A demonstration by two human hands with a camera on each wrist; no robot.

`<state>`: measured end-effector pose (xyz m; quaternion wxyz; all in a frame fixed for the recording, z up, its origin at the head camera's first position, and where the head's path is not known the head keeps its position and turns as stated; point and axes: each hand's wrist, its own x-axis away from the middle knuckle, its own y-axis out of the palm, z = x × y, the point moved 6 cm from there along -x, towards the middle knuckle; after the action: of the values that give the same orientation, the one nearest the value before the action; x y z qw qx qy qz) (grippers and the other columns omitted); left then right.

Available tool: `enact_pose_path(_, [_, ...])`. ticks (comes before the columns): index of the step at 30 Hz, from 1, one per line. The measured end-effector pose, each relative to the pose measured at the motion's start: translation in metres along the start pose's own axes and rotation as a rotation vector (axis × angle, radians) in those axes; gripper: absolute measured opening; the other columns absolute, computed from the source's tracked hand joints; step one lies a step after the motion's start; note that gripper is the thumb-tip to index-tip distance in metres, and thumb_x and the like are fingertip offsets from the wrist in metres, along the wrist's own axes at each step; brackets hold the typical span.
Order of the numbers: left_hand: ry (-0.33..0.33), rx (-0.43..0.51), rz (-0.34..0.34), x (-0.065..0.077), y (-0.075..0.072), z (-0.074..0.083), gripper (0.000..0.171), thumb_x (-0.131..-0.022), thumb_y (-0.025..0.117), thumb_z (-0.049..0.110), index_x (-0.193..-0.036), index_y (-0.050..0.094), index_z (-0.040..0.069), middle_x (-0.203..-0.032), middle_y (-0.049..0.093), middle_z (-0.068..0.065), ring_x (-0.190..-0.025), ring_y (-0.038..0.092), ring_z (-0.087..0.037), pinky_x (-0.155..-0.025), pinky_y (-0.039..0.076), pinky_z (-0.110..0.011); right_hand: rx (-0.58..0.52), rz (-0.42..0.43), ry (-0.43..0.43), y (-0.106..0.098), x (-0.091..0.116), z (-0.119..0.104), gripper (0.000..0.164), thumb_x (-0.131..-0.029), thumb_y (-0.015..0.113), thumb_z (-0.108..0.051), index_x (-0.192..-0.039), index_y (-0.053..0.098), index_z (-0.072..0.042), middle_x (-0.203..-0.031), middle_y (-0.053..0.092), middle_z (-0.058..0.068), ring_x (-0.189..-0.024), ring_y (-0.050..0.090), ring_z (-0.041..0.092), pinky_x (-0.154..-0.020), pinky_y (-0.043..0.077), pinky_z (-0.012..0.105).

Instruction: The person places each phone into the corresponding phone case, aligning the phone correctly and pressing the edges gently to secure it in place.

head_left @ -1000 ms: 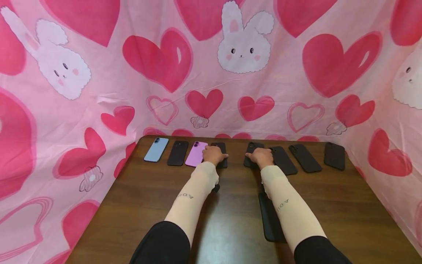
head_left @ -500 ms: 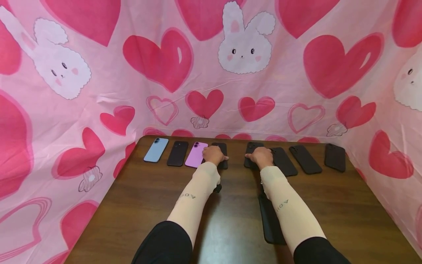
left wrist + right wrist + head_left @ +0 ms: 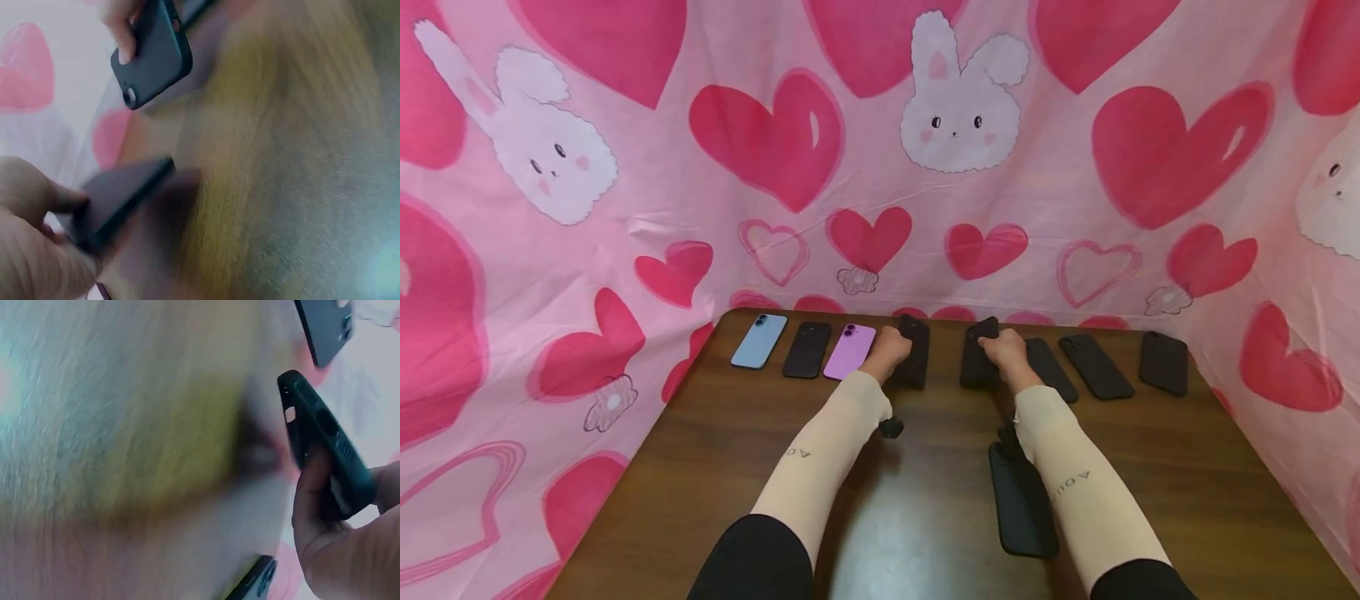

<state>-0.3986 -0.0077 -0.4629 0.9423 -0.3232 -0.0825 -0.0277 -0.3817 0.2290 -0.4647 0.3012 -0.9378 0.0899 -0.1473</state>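
Note:
My left hand (image 3: 890, 348) grips a black phone case (image 3: 916, 354) by its left side, thumb and fingers pinching it in the left wrist view. My right hand (image 3: 1006, 350) pinches another black phone case (image 3: 977, 354). Light shows through the side cutout of that right-hand case (image 3: 337, 450) in the right wrist view, and its camera hole shows in the left wrist view. Both cases are tilted up off the table, apart from each other. A purple phone (image 3: 850, 352) lies just left of my left hand.
A light blue phone (image 3: 759, 342) and a black phone (image 3: 807, 350) lie at the back left. Several black cases, one at the far right (image 3: 1163, 362), continue the row. Another black case (image 3: 1022, 500) lies nearer, beside my right forearm. Pink fabric (image 3: 1045, 183) hangs behind the table.
Both hands have lifted the two middle black cases from lying flat to tilted up. The right forearm has shifted right, showing more of the near black case.

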Motion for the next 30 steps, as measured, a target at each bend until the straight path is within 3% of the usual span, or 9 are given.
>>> enact_pose_path(3, [0.014,0.284,-0.069,0.005,0.001,-0.004,0.035,-0.100,0.057,0.011,-0.129,0.055,-0.010,-0.128,0.061,-0.026,-0.113,0.060,-0.035,-0.098,0.051,-0.044,-0.225,-0.078,0.035,-0.005,0.007,0.000,0.044,-0.103,0.056,-0.024,-0.134,0.053,0.008,-0.114,0.062,0.020,-0.091,0.064,0.024,-0.076,0.057,0.033])
enact_pose_path(6, [0.038,0.522,-0.138,0.014,0.000,-0.003,0.030,-0.101,0.057,0.008,-0.125,0.053,-0.010,-0.125,0.062,-0.028,-0.112,0.063,-0.039,-0.098,0.052,-0.047,-0.371,-0.142,0.037,-0.011,0.017,-0.003,0.045,-0.105,0.054,-0.023,-0.138,0.049,0.008,-0.103,0.062,0.011,-0.081,0.064,0.016,-0.069,0.056,0.027])
enact_pose_path(11, [0.059,0.750,-0.229,0.035,-0.007,0.000,0.025,-0.102,0.055,0.005,-0.124,0.046,-0.005,-0.131,0.058,-0.030,-0.116,0.063,-0.038,-0.101,0.050,-0.049,-0.490,-0.187,0.000,-0.022,0.040,-0.008,0.045,-0.105,0.055,-0.024,-0.136,0.048,0.009,-0.089,0.064,0.000,-0.076,0.064,0.010,-0.068,0.056,0.025])
enact_pose_path(19, [0.111,0.812,-0.293,0.074,-0.029,-0.002,0.036,-0.103,0.055,0.007,-0.134,0.043,-0.007,-0.131,0.061,-0.030,-0.105,0.070,-0.027,-0.095,0.055,-0.044,-0.627,-0.213,-0.017,-0.031,0.086,-0.014,0.037,-0.104,0.057,-0.026,-0.128,0.051,0.001,-0.089,0.066,-0.008,-0.084,0.064,0.007,-0.073,0.056,0.023])
enact_pose_path(30, [0.106,0.813,-0.357,0.118,-0.038,-0.013,0.045,-0.103,0.055,0.007,-0.144,0.042,-0.007,-0.132,0.063,-0.026,-0.103,0.070,-0.020,-0.095,0.055,-0.043,-0.747,-0.280,-0.054,-0.030,0.138,-0.017,0.029,-0.104,0.058,-0.021,-0.122,0.048,-0.001,-0.085,0.072,-0.006,-0.078,0.071,0.008,-0.070,0.060,0.029])
